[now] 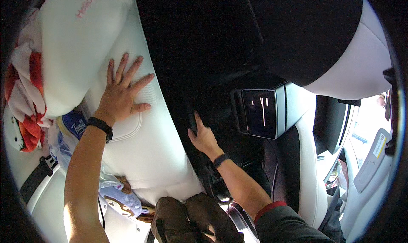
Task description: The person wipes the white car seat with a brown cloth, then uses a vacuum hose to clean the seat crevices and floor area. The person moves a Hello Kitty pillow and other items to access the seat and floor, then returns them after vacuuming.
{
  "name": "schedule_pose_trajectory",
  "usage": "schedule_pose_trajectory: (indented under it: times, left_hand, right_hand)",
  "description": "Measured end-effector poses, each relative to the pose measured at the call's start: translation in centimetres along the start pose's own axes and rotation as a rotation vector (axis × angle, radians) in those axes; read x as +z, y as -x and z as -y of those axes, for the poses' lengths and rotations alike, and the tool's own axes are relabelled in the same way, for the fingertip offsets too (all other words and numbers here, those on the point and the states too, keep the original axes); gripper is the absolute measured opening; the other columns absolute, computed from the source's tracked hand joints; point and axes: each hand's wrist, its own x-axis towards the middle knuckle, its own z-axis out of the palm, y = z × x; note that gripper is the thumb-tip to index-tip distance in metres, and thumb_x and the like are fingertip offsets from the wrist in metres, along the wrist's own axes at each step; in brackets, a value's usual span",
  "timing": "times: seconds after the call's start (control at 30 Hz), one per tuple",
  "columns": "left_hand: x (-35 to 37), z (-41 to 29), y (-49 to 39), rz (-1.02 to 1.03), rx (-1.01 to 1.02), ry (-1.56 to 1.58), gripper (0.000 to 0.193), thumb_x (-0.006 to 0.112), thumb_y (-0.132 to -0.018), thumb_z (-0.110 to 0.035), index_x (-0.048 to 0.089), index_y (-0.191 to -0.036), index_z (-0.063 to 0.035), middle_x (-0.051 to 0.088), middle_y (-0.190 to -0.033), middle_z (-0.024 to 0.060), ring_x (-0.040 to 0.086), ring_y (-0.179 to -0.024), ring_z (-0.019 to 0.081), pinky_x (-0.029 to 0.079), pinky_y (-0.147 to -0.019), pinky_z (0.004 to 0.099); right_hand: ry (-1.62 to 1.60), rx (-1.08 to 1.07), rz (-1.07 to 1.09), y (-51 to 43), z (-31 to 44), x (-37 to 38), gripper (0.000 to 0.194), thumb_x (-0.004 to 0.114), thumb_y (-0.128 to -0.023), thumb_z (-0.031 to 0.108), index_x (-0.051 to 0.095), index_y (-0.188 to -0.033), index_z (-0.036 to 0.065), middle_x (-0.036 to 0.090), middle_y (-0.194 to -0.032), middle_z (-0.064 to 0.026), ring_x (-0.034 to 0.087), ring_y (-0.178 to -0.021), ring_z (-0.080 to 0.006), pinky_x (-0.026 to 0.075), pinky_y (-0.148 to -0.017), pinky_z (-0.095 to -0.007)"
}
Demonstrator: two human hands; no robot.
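Observation:
My left hand point(122, 88) rests on the white rear seat cushion point(149, 141) of a car, palm down with fingers spread, and holds nothing. Over the dark footwell point(191, 67), my right hand point(204, 137) grips a black tube-like tool point(193, 123), its index finger stretched along it. Shadow hides the tool's far end and the floor beneath. A black hose or cable point(210, 192) curves below that hand; whether it joins the tool I cannot tell.
Right of the footwell stands the centre console's rear panel point(259, 114), between front seats. Left lie a Tempo tissue pack point(73, 123) in a plastic bag, a red-and-white plush point(28, 121), a seat belt buckle point(47, 165) and a purple plush toy point(121, 201).

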Motion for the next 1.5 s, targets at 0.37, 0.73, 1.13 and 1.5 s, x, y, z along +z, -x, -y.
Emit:
schedule_pose_trajectory:
  times: [0.37,0.73,1.13,1.5]
  left_hand:
    - [0.4,0.2,0.2,-0.063,0.041,-0.064,0.084,0.060,-0.081,-0.078,0.058,-0.146,-0.0242,0.020,-0.172,0.0109,0.004,-0.160,0.0391,0.000,-0.127,0.0662]
    - [0.7,0.0,0.3,-0.087,-0.003,-0.043,0.079,0.081,-0.074,-0.060,0.057,-0.145,-0.0341,0.020,-0.172,0.0025,0.004,-0.161,0.0315,0.003,-0.129,0.0632]
    - [1.9,0.8,0.4,-0.149,0.026,-0.027,0.075,0.071,-0.077,-0.073,0.062,-0.141,-0.0341,0.023,-0.172,0.0031,0.008,-0.160,0.0331,0.003,-0.129,0.0636]
    - [1.7,0.8,0.3,-0.155,0.043,-0.067,0.078,0.066,-0.077,-0.071,0.063,-0.141,-0.0253,0.025,-0.171,0.0101,0.011,-0.159,0.0388,0.003,-0.126,0.0664]
  right_hand:
    - [-1.405,0.382,0.228,1.9,-0.7,-2.4,0.030,0.064,-0.103,0.026,0.054,-0.122,0.005,0.061,-0.090,-0.0092,0.062,-0.072,-0.0180,0.055,-0.059,-0.0315]
    - [-0.335,0.504,-0.338,-13.6,-5.3,-0.7,0.030,0.058,-0.103,0.019,0.053,-0.126,0.000,0.062,-0.102,-0.0157,0.066,-0.078,-0.0308,0.057,-0.063,-0.0421]
    - [0.639,0.537,-0.336,-26.3,-9.8,-7.2,0.059,0.063,-0.100,0.024,0.039,-0.149,0.005,0.036,-0.144,-0.0251,0.062,-0.106,-0.0471,0.056,-0.088,-0.0510]
    - [0.826,0.424,-0.132,-21.8,-8.0,-2.2,0.059,0.056,-0.103,0.034,0.044,-0.157,0.014,0.031,-0.165,-0.0221,0.056,-0.129,-0.0490,0.048,-0.103,-0.0682]
